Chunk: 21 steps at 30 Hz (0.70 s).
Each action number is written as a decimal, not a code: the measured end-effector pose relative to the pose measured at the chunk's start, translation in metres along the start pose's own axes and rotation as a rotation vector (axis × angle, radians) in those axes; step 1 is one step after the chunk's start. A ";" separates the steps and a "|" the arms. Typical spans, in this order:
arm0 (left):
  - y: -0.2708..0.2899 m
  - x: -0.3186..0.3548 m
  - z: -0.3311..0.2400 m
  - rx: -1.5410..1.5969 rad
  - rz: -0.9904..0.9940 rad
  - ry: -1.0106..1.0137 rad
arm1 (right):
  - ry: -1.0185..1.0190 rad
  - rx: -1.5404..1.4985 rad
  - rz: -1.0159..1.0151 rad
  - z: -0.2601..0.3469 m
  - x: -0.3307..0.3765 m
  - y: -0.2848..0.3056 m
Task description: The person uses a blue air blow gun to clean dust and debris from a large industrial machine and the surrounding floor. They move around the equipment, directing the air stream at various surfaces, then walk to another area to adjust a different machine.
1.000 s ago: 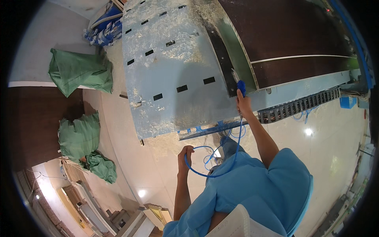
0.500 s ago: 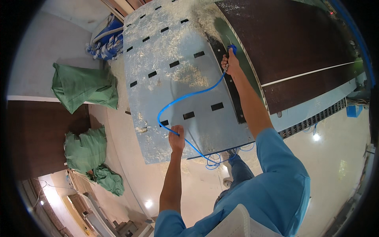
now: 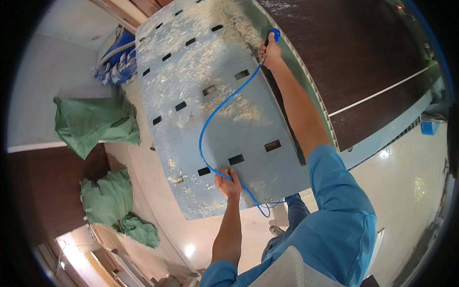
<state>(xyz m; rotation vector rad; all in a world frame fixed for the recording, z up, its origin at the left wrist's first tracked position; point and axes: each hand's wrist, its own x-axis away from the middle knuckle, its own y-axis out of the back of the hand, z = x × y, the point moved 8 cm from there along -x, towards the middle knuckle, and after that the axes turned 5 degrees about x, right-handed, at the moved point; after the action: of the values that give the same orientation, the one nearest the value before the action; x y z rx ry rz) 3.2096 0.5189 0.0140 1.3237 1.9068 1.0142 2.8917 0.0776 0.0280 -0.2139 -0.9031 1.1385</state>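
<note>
My right hand (image 3: 271, 56) is closed round an air blow gun (image 3: 274, 34) with a blue top, over the far right part of a grey-blue slotted table (image 3: 224, 143). From the gun's lower end a blue air hose (image 3: 210, 115) bends in a loose curve back toward me. Near the table's front edge, the fingers of my left hand (image 3: 229, 184) are bent round that hose. Pale wood shavings (image 3: 191, 60) lie scattered over the table, thickest toward its far end. The gun's nozzle is hard to make out.
A dark brown panel (image 3: 330, 57) with a green strip along its left side fills the right. Green cloth sacks (image 3: 95, 122) stand left of the table, with blue bundled material (image 3: 117, 64) farther back. The hose loops below the front edge near my leg.
My right hand has moved farther over the table with the blow gun. My left hand has shifted slightly right with the hose. The whole view has moved a little forward.
</note>
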 end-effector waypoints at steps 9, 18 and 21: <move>0.006 -0.001 -0.008 -0.040 -0.038 -0.035 | 0.266 -0.435 -0.291 0.077 0.069 0.100; 0.005 0.006 -0.008 -0.032 -0.078 -0.124 | 0.187 1.396 -0.398 -0.006 0.281 0.180; 0.007 0.004 -0.005 0.026 -0.107 -0.132 | 0.212 1.655 -0.557 -0.022 0.346 0.201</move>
<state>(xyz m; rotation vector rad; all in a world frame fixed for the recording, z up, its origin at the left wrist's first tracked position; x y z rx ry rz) 3.2074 0.5232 0.0227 1.2565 1.8750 0.8308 2.8104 0.4669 0.0754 1.1724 0.3534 0.9759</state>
